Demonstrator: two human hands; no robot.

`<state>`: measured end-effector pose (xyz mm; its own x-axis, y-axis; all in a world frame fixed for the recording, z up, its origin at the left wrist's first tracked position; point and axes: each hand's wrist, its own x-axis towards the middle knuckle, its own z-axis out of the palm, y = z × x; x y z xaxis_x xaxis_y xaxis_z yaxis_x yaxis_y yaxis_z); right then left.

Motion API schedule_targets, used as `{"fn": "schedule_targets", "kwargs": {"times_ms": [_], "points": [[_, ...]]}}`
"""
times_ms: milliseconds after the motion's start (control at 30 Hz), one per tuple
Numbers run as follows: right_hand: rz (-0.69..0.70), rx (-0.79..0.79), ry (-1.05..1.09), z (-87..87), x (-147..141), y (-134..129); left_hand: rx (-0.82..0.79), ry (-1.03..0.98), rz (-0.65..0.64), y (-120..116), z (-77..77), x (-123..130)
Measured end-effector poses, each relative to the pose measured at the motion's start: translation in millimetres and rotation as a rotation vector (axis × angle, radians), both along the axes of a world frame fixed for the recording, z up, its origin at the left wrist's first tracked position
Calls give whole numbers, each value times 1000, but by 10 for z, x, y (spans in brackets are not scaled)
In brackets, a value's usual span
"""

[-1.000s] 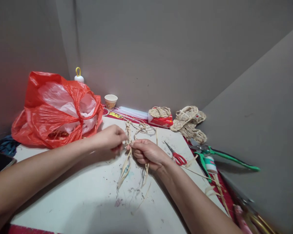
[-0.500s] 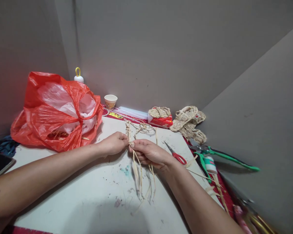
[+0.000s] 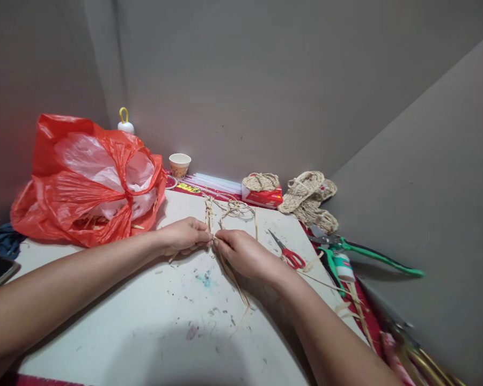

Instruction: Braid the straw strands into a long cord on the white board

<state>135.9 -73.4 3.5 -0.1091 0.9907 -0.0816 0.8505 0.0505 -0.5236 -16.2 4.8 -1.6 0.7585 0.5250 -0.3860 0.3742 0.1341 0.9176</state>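
Observation:
A narrow braid of pale straw [image 3: 209,213] runs away from me over the white board, its near end between my two hands. My left hand [image 3: 187,236] pinches that end from the left, thumb and fingers closed. Right beside it, my right hand [image 3: 241,252] is closed on the straw strands [image 3: 238,287], whose loose ends trail toward me from beneath the palm. The exact crossing of the strands is hidden by my fingertips. Just beyond the hands lies a loose tangle of straw and thin wire [image 3: 239,210].
Red-handled scissors [image 3: 292,257] lie right of my hands, with green-handled shears [image 3: 380,257] and a white bottle [image 3: 344,267] farther right. Woven straw soles [image 3: 306,190], a red packet [image 3: 265,199] and a paper cup [image 3: 180,165] line the back. A red plastic bag [image 3: 84,182] bulges at left.
My right hand has turned palm down and its fingertips now meet my left hand's. The hanging strands have swung right, gathered under the right hand. The view has shifted slightly.

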Motion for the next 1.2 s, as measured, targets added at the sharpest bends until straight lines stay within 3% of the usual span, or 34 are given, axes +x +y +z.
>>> {"fn": "schedule_targets", "kwargs": {"times_ms": [167, 300, 433, 633, 767, 900, 1000, 1067, 1133, 1200], "points": [[-31, 30, -67, 97, 28, -30, 78, -3, 66, -20, -70, 19], [-95, 5, 93, 179, -62, -48, 129, -47, 104, -42, -127, 22], [-92, -19, 179, 143, -243, -95, 69, -68, 121, -47, -139, 20], [-112, 14, -176, -1, -444, -171, -117, -169, 146, -40, -102, 13], [-105, 17, -330, 40, -466, -215, -160, -192, 154, -46, -83, 4], [-4, -35, -87, 217, -287, -221, -165, -220, 166, -43, -88, -1], [-190, 128, 96, 270, -80, -134, -201, -212, 173, -43, -69, -6], [-272, 220, 146, 213, 10, -50, -204, -208, 178, -48, -50, -13], [-208, 106, 294, 107, 30, 22, -202, -230, 184, -51, -37, -20], [-144, -124, 538, 1, -2, 65, -199, -252, 179, -49, -36, -28]]}}
